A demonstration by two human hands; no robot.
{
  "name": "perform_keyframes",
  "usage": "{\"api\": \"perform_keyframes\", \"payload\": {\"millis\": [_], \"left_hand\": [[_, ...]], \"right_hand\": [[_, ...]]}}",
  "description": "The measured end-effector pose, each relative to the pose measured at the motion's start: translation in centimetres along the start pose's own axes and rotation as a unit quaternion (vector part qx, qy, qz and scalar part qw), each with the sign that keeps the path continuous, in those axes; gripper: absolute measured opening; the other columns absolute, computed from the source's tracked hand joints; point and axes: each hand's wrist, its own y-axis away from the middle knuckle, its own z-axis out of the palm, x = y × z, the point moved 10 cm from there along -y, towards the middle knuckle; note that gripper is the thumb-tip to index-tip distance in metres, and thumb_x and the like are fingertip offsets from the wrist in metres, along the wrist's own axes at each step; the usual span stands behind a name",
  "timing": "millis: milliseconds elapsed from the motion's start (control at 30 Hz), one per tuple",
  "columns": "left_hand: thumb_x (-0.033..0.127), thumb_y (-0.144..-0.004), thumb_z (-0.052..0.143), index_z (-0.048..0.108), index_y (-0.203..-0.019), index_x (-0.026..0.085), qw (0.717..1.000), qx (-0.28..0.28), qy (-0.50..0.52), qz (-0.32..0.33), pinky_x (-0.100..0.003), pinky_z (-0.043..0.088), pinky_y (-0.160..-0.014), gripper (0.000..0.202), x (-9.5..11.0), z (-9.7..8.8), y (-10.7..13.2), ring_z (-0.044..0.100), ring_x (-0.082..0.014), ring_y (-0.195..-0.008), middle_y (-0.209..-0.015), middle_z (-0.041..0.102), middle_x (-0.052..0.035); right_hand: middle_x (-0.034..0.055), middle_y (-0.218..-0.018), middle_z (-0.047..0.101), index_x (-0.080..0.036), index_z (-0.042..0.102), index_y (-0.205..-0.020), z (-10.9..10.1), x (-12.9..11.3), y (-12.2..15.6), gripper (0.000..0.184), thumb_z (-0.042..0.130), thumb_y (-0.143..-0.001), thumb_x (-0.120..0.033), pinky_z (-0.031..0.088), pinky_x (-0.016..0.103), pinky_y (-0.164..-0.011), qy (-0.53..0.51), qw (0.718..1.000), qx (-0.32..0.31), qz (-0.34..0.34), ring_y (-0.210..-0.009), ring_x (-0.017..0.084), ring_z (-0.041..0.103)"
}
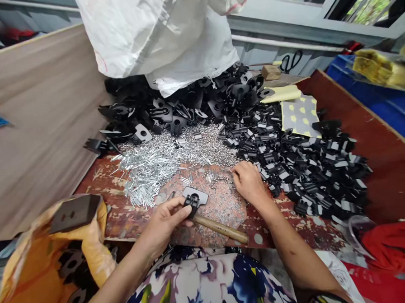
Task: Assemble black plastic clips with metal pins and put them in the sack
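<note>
My left hand (163, 221) pinches a small black clip part (192, 201) that sits on a flat black metal plate (198, 194) over a round stone slab (222, 204). My right hand (248, 181) rests with curled fingers at the edge of a heap of small silver pins (162, 160), its fingertips among the pins. A wooden hammer handle (222, 228) lies on the slab just below the plate, between my two hands. What the right fingers hold is hidden.
A big pile of black clip pieces (308, 168) spreads right. Larger black plates (173, 108) are heaped at the back under a white sack (162, 36). An orange bag (42, 268) with finished black parts sits lower left. A board wall (34, 124) stands left.
</note>
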Motion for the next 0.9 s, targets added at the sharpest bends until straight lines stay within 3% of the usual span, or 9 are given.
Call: {"api": "perform_keyframes", "payload": {"millis": [233, 333, 433, 533, 633, 733, 900], "left_hand": [[0.042, -0.083, 0.076, 0.068, -0.072, 0.022, 0.996, -0.039, -0.071, 0.030, -0.028, 0.035, -0.057, 0.024, -0.4, 1.5, -0.2, 0.052, -0.0161, -0.059, -0.063, 0.056, -0.0003], [0.040, -0.086, 0.071, 0.061, -0.064, 0.022, 0.983, -0.035, -0.153, 0.097, -0.030, 0.034, -0.060, 0.030, 1.0, 2.1, -0.3, 0.048, -0.0171, -0.062, -0.064, 0.050, 0.0006], [0.036, -0.088, 0.070, 0.052, -0.055, 0.022, 0.947, -0.017, -0.257, 0.192, -0.031, 0.032, -0.065, 0.040, 2.7, 2.5, -0.2, 0.044, -0.0176, -0.066, -0.062, 0.044, 0.0016], [0.036, -0.088, 0.069, 0.049, -0.053, 0.022, 0.944, -0.019, -0.258, 0.202, -0.030, 0.031, -0.064, 0.043, 2.6, 2.4, -0.2, 0.041, -0.0167, -0.064, -0.060, 0.042, 0.0026], [0.037, -0.087, 0.070, 0.047, -0.051, 0.021, 0.953, -0.012, -0.237, 0.188, -0.030, 0.031, -0.063, 0.045, 2.2, 1.7, 0.0, 0.041, -0.0158, -0.063, -0.059, 0.042, 0.0028], [0.036, -0.085, 0.071, 0.047, -0.051, 0.021, 0.955, 0.007, -0.227, 0.189, -0.031, 0.031, -0.064, 0.044, 2.3, 0.7, 0.4, 0.041, -0.0160, -0.063, -0.059, 0.042, 0.0025], [0.032, -0.078, 0.075, 0.048, -0.054, 0.021, 0.961, 0.078, -0.195, 0.182, -0.031, 0.033, -0.064, 0.037, 2.5, -2.6, 1.2, 0.043, -0.0159, -0.064, -0.063, 0.044, 0.0020]], "right_hand": [[0.0006, -0.079, 0.065, -0.023, 0.058, -0.087, -2.0, -2.0, 0.7, 0.011, 0.051, -0.088, -0.015, 0.045, 0.029, -0.070, -0.150, 0.989, 0.016, -0.010, -0.072, 0.017, 0.060], [0.0006, -0.080, 0.064, -0.024, 0.056, -0.086, -2.8, -6.5, 1.7, 0.012, 0.051, -0.089, -0.013, 0.048, 0.030, -0.071, -0.194, 0.977, -0.018, -0.082, -0.074, 0.017, 0.060], [0.0039, -0.083, 0.062, -0.023, 0.057, -0.092, -2.8, -12.0, 3.5, 0.014, 0.047, -0.096, -0.014, 0.049, 0.035, -0.073, -0.173, 0.963, -0.074, -0.193, -0.080, 0.020, 0.058], [0.0060, -0.089, 0.065, -0.023, 0.059, -0.110, -2.7, -15.2, 5.1, 0.016, 0.046, -0.102, -0.018, 0.051, 0.038, -0.076, -0.160, 0.949, -0.094, -0.255, -0.084, 0.022, 0.058], [0.0073, -0.097, 0.068, -0.023, 0.055, -0.128, -2.7, -16.0, 5.8, 0.026, 0.046, -0.104, -0.020, 0.053, 0.039, -0.081, -0.175, 0.944, -0.083, -0.268, -0.088, 0.022, 0.062], [0.0081, -0.104, 0.071, -0.022, 0.052, -0.135, -2.3, -15.9, 5.9, 0.033, 0.047, -0.103, -0.018, 0.056, 0.039, -0.084, -0.220, 0.936, -0.095, -0.259, -0.094, 0.022, 0.065], [0.0006, -0.098, 0.074, -0.028, 0.065, -0.114, -0.1, -13.8, 1.7, 0.023, 0.052, -0.100, -0.017, 0.057, 0.033, -0.077, -0.281, 0.940, -0.093, -0.170, -0.086, 0.017, 0.070]]}}
